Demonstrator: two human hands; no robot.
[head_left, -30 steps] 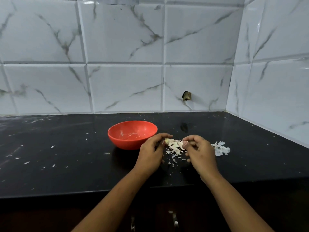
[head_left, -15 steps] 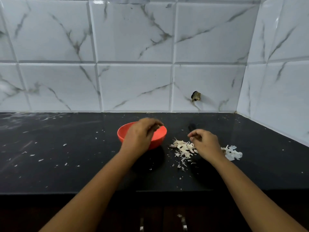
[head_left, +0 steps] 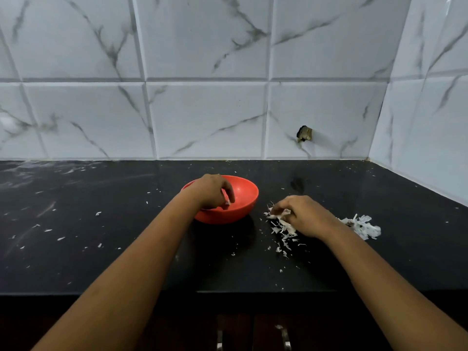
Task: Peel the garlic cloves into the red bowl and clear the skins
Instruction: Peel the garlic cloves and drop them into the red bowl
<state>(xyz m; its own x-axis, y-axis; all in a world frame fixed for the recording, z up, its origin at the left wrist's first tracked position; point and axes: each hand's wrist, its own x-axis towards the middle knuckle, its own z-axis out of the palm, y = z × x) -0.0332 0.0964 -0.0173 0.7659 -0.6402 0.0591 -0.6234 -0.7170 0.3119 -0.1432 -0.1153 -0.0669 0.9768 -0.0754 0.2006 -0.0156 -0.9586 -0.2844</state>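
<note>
While my left hand (head_left: pixel 210 191) hangs inside the red bowl (head_left: pixel 229 217), pinching a pale clove (head_left: pixel 228 202), my right hand (head_left: pixel 305 216) curls its fingers round skins (head_left: pixel 281 228) heaped just beside the bowl on the black counter (head_left: pixel 101 249); a second heap (head_left: pixel 362 225) lies further right.

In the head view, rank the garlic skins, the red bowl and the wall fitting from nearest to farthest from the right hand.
1. garlic skins: touching the right hand, under its fingers.
2. red bowl: to the hand's left, apart from it.
3. wall fitting: behind the hand, up on the tiles.
</note>
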